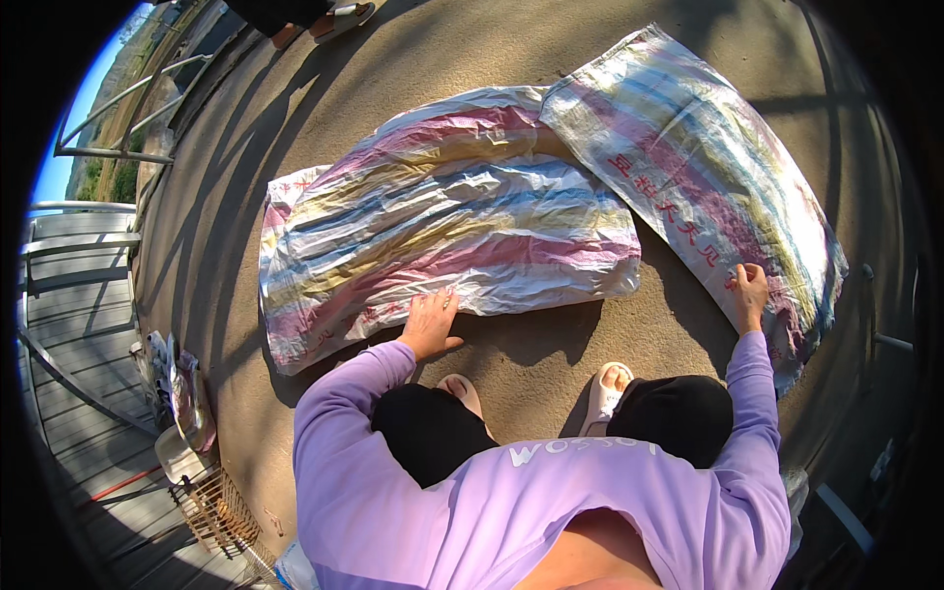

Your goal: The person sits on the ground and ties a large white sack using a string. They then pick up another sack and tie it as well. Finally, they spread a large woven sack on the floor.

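Note:
Two striped woven plastic sacks lie before me on the concrete ground. My left hand (431, 321) rests, fingers spread, on the near edge of the wrinkled sack (457, 214) at the centre. The second sack (686, 162), printed with red characters, slants down to the right, its upper left corner overlapping the first one. With thumb and fingers together, my right hand (749, 291) touches its lower part and seems to pinch the fabric.
At the top left stand another person's sandalled feet (343, 22). Metal railings (110, 153) and a slatted platform (81, 295) run along the left. A wire basket (215, 509), a pale container (179, 453) and crumpled sacks (193, 398) sit at the lower left.

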The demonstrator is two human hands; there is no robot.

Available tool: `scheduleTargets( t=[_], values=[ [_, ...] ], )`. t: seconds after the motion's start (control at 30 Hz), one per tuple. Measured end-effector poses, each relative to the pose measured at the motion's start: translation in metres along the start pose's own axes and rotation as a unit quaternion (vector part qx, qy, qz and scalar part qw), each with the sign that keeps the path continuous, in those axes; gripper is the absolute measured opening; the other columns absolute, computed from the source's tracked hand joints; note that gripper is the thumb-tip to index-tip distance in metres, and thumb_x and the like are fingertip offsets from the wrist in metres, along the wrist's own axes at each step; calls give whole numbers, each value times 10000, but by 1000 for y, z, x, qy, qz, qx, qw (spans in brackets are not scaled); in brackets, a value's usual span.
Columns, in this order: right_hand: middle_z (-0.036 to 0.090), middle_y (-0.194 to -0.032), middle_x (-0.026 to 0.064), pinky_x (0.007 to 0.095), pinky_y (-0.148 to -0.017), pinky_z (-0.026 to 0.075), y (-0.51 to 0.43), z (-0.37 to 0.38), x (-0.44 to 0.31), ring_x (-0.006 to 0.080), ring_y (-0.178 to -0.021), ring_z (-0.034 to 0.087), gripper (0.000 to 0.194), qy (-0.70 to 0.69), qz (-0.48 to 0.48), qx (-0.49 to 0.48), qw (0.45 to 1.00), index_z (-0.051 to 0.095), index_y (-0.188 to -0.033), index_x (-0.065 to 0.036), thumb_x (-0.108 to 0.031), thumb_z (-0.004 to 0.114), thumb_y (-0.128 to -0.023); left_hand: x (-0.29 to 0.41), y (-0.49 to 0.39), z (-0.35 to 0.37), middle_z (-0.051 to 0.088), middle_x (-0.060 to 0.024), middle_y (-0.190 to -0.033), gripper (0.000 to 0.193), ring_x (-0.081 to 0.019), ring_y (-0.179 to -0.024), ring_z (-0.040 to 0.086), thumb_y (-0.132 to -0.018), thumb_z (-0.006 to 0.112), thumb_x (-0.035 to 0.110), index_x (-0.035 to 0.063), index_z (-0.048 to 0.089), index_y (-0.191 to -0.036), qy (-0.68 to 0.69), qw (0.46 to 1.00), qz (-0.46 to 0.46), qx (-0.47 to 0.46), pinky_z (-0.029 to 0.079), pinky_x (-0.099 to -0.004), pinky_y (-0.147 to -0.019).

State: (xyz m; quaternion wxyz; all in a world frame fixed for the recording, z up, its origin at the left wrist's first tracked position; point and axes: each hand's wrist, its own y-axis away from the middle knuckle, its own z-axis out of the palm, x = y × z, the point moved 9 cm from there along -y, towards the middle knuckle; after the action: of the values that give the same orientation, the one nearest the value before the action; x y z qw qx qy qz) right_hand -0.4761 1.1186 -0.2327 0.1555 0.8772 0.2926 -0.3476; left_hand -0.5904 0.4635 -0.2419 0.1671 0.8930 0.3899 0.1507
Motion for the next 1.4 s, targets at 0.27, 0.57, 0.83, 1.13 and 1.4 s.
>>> scheduleTargets(
  t=[0.27, 0.57, 0.83, 1.13, 1.4],
  values=[
    [435, -1377, 175, 488, -1051, 330, 229, 195, -196, 366, -1273, 409, 933, 304, -514, -420, 683, 425, -1392, -90, -368, 850, -610, -99, 45, 76, 241, -211, -1521, 1063, -357, -1346, 359, -668, 802, 453, 125, 236, -1505, -76, 968, -236, 37, 290, -601, -1047],
    [392, -1401, 174, 545, -1108, 224, 208, 196, -190, 332, -1319, 365, 1081, 455, -521, -316, 649, 321, -1451, -82, -397, 865, -571, -166, 62, 75, 589, -107, -995, 179, -301, -955, 570, -767, 584, 82, 60, 630, -938, 43, 955, -193, 222, 470, -440, -811],
    [648, -992, 102, 464, -957, 423, 190, 229, -163, 299, -1052, 574, 256, 451, -461, -373, 667, 609, -1017, -59, -167, 613, -784, -106, 165, 9, 608, -119, -1062, 226, -319, -982, 595, -718, 573, 14, 25, 612, -941, 156, 908, -166, 352, 505, -416, -826],
    [596, -611, 135, 377, -548, 428, 217, 170, -132, 210, -576, 573, 213, 328, -163, -649, 667, 657, -724, -19, -224, 688, -677, -58, 236, 79, 642, -69, -1088, 284, -183, -1000, 622, -892, 630, 179, 34, 613, -1135, 462, 860, -217, -16, 505, -326, -840],
    [666, -695, 150, 346, -540, 515, 150, 125, -216, 217, -601, 657, 352, 418, -88, -568, 704, 673, -999, 5, -256, 718, -769, -276, 171, -66, 677, -148, -896, 163, -260, -788, 676, -852, 664, 112, 25, 641, -988, 287, 834, -273, 384, 529, -349, -714]
  ],
)
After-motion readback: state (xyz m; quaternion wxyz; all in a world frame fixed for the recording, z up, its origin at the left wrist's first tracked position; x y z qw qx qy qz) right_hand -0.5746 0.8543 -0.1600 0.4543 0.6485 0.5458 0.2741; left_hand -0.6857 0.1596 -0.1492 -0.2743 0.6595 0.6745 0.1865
